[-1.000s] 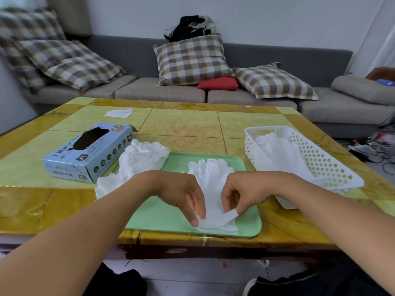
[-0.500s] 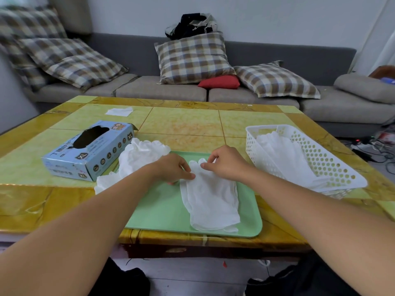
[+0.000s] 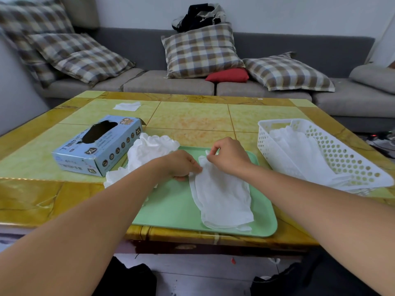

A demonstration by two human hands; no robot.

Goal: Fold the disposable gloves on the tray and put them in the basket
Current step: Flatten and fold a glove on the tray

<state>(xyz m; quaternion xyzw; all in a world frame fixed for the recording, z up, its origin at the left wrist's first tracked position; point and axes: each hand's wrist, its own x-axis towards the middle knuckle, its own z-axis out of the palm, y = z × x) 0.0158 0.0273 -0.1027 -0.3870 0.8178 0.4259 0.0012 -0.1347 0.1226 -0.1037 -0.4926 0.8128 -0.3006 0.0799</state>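
Observation:
A white disposable glove (image 3: 222,197) lies flat on the green tray (image 3: 171,212), its cuff toward the near edge. My left hand (image 3: 181,165) pinches the glove's far left corner. My right hand (image 3: 229,157) pinches its far end, where a fingertip sticks up. A loose heap of white gloves (image 3: 149,152) sits across the tray's far left corner. The white perforated basket (image 3: 342,159) stands to the right of the tray with folded gloves (image 3: 299,150) inside.
A blue glove box (image 3: 96,146) with an open oval slot lies left of the tray. A white tissue (image 3: 126,106) rests at the table's far left. A grey sofa with checked cushions runs behind the yellow-green table (image 3: 192,118).
Both hands moved from the glove's near cuff end up to its far finger end. The glove now lies spread flat on the tray, and the camera has moved a little closer.

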